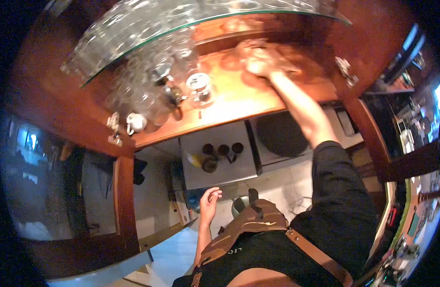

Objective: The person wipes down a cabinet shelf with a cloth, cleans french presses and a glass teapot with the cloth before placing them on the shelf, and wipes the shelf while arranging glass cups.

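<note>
My right hand reaches into a wooden cabinet, low over its bottom shelf, toward the back. Motion smears its fingers, so I cannot make out what they hold, if anything. To its left stands a clear glass jar or mug with a pale top, apart from the hand. Beyond that, clear glasses crowd the shelf's left side. My left hand hangs below the shelf, its fingers loosely bent and apart, with nothing seen in them.
A glass shelf full of glassware spans overhead. A small white cup stands at the shelf's left front. Cabinet doors swing out on both sides. Below, a white surface carries several dark round items.
</note>
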A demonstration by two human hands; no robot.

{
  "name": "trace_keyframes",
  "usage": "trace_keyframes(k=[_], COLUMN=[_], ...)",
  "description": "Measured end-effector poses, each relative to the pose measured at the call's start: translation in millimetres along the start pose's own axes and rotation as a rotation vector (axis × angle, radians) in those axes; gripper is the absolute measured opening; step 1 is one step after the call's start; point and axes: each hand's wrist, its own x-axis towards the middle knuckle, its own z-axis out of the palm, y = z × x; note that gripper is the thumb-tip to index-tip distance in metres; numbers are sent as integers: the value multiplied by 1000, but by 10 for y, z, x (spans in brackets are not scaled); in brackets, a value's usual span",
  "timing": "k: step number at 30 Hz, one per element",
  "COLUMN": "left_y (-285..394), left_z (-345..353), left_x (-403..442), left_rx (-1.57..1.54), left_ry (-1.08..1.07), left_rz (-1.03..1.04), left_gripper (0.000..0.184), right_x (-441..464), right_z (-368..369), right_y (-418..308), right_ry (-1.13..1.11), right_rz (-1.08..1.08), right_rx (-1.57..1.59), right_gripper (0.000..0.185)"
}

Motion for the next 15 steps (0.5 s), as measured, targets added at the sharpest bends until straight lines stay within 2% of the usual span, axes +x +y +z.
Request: trace_keyframes(k=[3,5,6,8,10,11,12,14,15], left_y=[455,432,425,413,395,334,290,185,133], left_z=[252,290,319,297,233,193,162,106,111], left_x=[204,292,325,277,151,74,-24,-188,-208], left_rx=[128,114,84,76,129,87,42,55,33], left_ry=[-60,-106,-129,-120,-39,16,71,173,199], left_rz=[-25,-14,-3,-11,24,3,-16,-79,-99], left_gripper=[27,27,27,28,28,28,28,29,28], right_x=[-379,-625,-672,-679,-464,-348,-254,6,-12], right_z=[90,152,189,206,358,400,324,462,323], right_y=[-550,-414,-120,689,1632,1945,1954,1648,1331], right_ry=[97,131,115,97,46,69,94,37,0], right_rz=[-357,-540,-538,-421,-366,-49,267,419,335], right_rx=[104,200,340,639,199,79,-44,179,248], right_gripper=[42,42,42,41,39,49,60,61,61])
